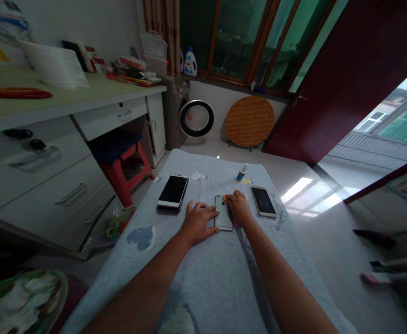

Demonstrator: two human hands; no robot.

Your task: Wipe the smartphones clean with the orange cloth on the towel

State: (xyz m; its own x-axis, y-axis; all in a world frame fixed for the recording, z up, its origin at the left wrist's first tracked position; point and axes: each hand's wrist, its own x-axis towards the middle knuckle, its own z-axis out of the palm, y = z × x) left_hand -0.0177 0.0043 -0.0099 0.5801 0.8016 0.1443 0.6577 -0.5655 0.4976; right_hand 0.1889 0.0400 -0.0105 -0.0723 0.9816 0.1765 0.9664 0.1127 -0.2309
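Observation:
A silver-grey smartphone (225,219) lies back up on the blue cloth cover (210,278), in the middle. My left hand (199,222) rests flat beside it, fingers spread, its fingertips touching the phone's left edge. My right hand (238,206) is closed over the phone's upper right, pressing a small orange cloth (227,198) on its back; most of that cloth is hidden under the fingers. To the left lies a white smartphone (173,190), stacked on a darker one. A gold-edged smartphone (263,201) lies screen up to the right. Behind stands a small spray bottle (241,172).
A desk with drawers (116,111) runs along the left, with a red stool (128,167) tucked in. At the back are a washing machine (178,109) with its door open and a round wooden tabletop (249,121) leaning on the wall. A dark red door (323,79) stands right.

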